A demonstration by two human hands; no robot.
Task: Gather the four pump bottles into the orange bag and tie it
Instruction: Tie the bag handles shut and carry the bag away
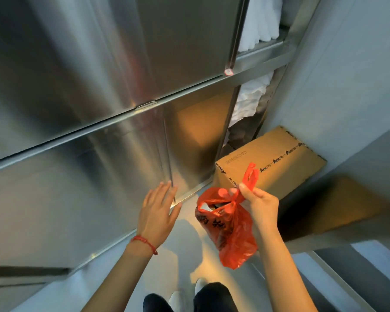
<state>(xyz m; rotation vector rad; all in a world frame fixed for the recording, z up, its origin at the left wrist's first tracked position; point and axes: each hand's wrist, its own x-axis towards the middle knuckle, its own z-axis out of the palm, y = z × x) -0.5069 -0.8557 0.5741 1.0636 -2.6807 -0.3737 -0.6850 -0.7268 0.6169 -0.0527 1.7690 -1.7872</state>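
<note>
The orange bag hangs in the air from my right hand, which pinches its gathered handles at the top. Black printing marks the bag's side. Through a gap near its mouth something pale shows inside; the pump bottles cannot be made out. My left hand, with a red string bracelet on the wrist, is spread flat with fingers apart, its fingertips at the edge of the steel cabinet door. It holds nothing.
Stainless steel cabinet doors fill the left and middle. A cardboard box stands on the floor at the right, by open shelves of white linen. A pale wall and a ledge close the right side. My legs and shoes show below.
</note>
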